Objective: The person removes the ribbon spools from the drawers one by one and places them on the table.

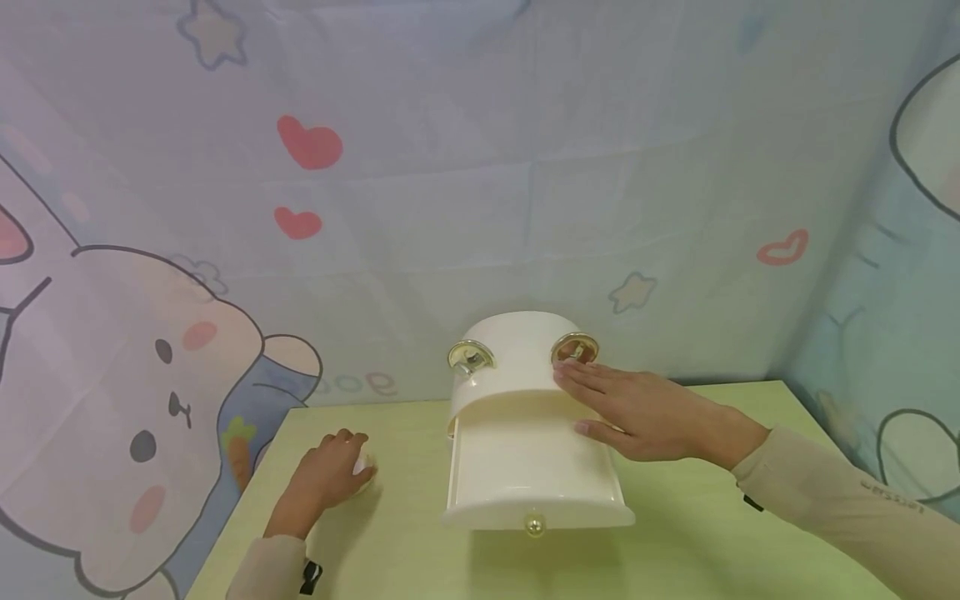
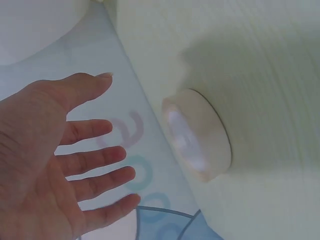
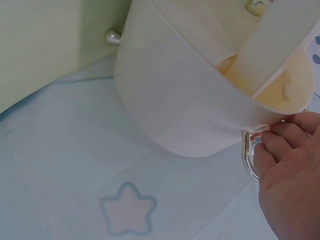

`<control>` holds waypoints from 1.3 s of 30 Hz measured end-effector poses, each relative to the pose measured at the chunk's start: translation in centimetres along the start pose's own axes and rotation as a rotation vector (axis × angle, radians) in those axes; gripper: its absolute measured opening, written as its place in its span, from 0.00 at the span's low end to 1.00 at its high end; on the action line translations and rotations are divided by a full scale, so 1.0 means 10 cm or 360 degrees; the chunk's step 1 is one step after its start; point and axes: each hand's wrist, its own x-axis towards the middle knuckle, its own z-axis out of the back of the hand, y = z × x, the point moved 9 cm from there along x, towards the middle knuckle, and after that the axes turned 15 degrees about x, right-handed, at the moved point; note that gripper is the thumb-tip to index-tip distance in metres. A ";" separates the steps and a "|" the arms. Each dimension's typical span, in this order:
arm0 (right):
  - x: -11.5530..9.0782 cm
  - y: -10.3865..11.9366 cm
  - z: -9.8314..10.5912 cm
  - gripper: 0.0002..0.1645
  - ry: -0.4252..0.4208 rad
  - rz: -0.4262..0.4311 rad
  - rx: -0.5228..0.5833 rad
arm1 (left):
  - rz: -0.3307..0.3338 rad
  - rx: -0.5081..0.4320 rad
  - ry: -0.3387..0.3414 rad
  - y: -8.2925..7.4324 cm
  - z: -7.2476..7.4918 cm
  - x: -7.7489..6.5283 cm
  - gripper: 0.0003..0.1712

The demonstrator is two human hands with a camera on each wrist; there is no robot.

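Note:
A cream-white box (image 1: 517, 354) with a rounded top and two gold ring-shaped fittings stands on the table. Its drawer (image 1: 534, 492), fronted by a gold knob (image 1: 535, 524), is pulled out, and no object shows inside. My right hand (image 1: 648, 417) rests on the box's right upper side with fingers extended, fingertips right at the right gold ring (image 3: 246, 150). To the box's left, my left hand (image 1: 318, 479) hovers beside a short, round, cream roll-like thing (image 2: 210, 135) with a white centre. In the left wrist view the fingers are spread and apart from it.
The pale green table (image 1: 405, 550) ends at the back against a fabric wall (image 1: 450, 208) printed with a rabbit, hearts and stars. A second printed wall (image 1: 885, 333) closes the right side. The drawer juts toward the front of the table.

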 end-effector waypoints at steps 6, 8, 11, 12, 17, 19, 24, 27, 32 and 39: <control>0.00 -0.01 -0.01 0.40 0.0015 -0.0003 0.0002 | -0.0023 0.0048 -0.0074 -0.12 0.16 -0.07 0.30; 0.00 -0.01 -0.01 0.40 0.0016 -0.0001 0.0007 | -0.0028 0.0045 -0.0084 -0.15 0.20 -0.10 0.30; 0.00 -0.01 -0.02 0.40 0.0016 0.0002 0.0014 | -0.0049 0.0068 -0.0123 -0.20 0.28 -0.14 0.28; 0.01 -0.01 -0.03 0.40 0.0018 0.0001 0.0020 | -0.0057 0.0076 -0.0140 -0.22 0.31 -0.16 0.28; 0.01 -0.01 -0.03 0.40 0.0012 0.0006 0.0028 | -0.0101 0.0089 -0.0227 -0.34 0.44 -0.23 0.25; 0.00 -0.01 -0.04 0.40 0.0014 0.0001 0.0030 | -0.0101 0.0096 -0.0266 -0.38 0.48 -0.26 0.24; -0.01 0.00 -0.02 0.40 0.0010 -0.0009 0.0034 | -0.0074 0.0091 -0.0385 -0.49 0.61 -0.34 0.24; -0.01 0.00 -0.01 0.40 0.0004 -0.0006 0.0035 | -0.0084 0.0078 -0.0461 -0.57 0.70 -0.37 0.23; -0.02 0.00 -0.02 0.40 0.0005 -0.0004 0.0033 | -0.0130 0.0058 -0.0522 -0.70 0.85 -0.45 0.21; -0.01 -0.02 -0.02 0.40 0.0006 -0.0001 0.0008 | -0.0113 0.0049 -0.0694 -0.86 1.09 -0.59 0.19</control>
